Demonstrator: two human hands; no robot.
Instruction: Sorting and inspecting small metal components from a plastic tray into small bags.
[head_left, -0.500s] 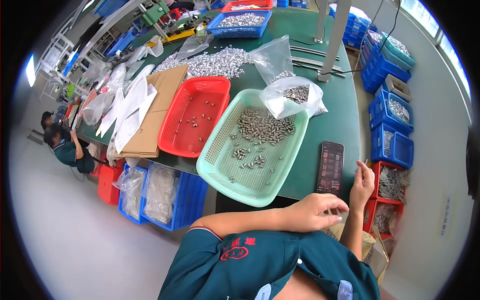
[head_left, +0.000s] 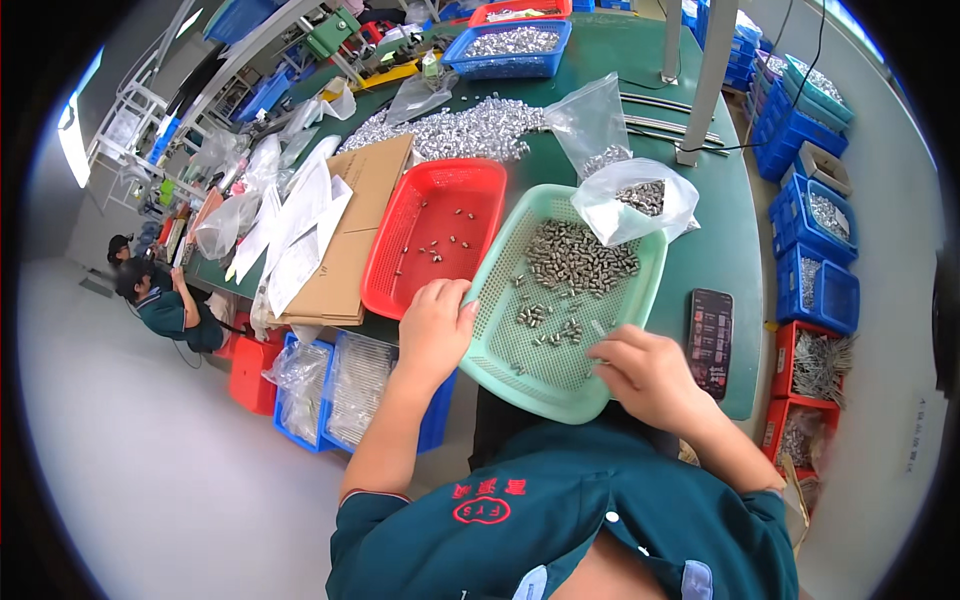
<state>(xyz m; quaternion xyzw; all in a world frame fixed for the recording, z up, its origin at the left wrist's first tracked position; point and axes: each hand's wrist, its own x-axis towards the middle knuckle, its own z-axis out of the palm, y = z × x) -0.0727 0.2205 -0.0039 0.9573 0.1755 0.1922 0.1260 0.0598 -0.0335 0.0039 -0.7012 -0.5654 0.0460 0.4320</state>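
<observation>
A light green perforated plastic basket [head_left: 560, 402] stands before me on the table, a pile of small metal cylindrical parts [head_left: 580, 257] at its far end. Two smaller clusters of the parts [head_left: 531, 316] lie nearer. My left hand [head_left: 437, 328] is curled at the basket's left rim, fingers bent over the edge beside the red basket. My right hand [head_left: 652, 378] reaches over the near right rim, thumb and fingers pinched together. Something thin and pale shows at its fingertips, too small to name. The red basket [head_left: 425, 205] holds several loose parts.
A clear plastic bag of parts [head_left: 640, 203] leans over the green basket's far right corner. A phone [head_left: 710, 345] lies to the right on the green table [head_left: 725, 260]. Cardboard [head_left: 365, 215] and papers are at left; a heap of shiny parts [head_left: 460, 132] lies behind.
Both hands have moved from the table's near right edge to the green basket, the left to its left rim, the right over its right side. The view has shifted slightly.
</observation>
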